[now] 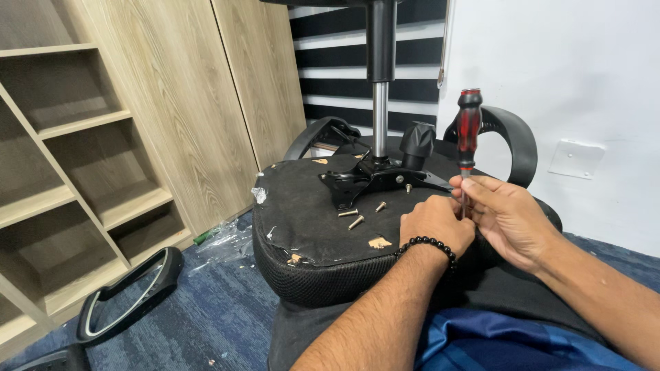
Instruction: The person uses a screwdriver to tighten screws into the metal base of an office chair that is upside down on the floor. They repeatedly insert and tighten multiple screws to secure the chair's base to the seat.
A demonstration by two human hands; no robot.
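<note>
Screwdriver: a red and black screwdriver [468, 137] stands upright at about 2 o'clock of the seat, its handle up, its thin shaft running down between the two hands.
Right hand: the right hand [509, 216] has its fingers gathered around the lower shaft, thumb and forefinger pinching it.
Left hand: the left hand [435, 223], a black bead bracelet [427, 245] on its wrist, is curled into a loose fist just beside the shaft at 9 o'clock of it; what its fingertips hold I cannot tell.
Seat: an upturned chair seat [309, 227] with black mesh sides lies under both hands.
Mechanism: a black metal plate [375, 180] sits at the seat's 12 o'clock, with a chrome column [379, 117] rising from it.
Loose screws: three screws [356, 214] lie on the seat, at 9 o'clock of the left hand.
Armrest: a detached black armrest [130, 292] lies on the blue carpet [227, 309] at 8 o'clock, near wooden shelves [75, 172].
</note>
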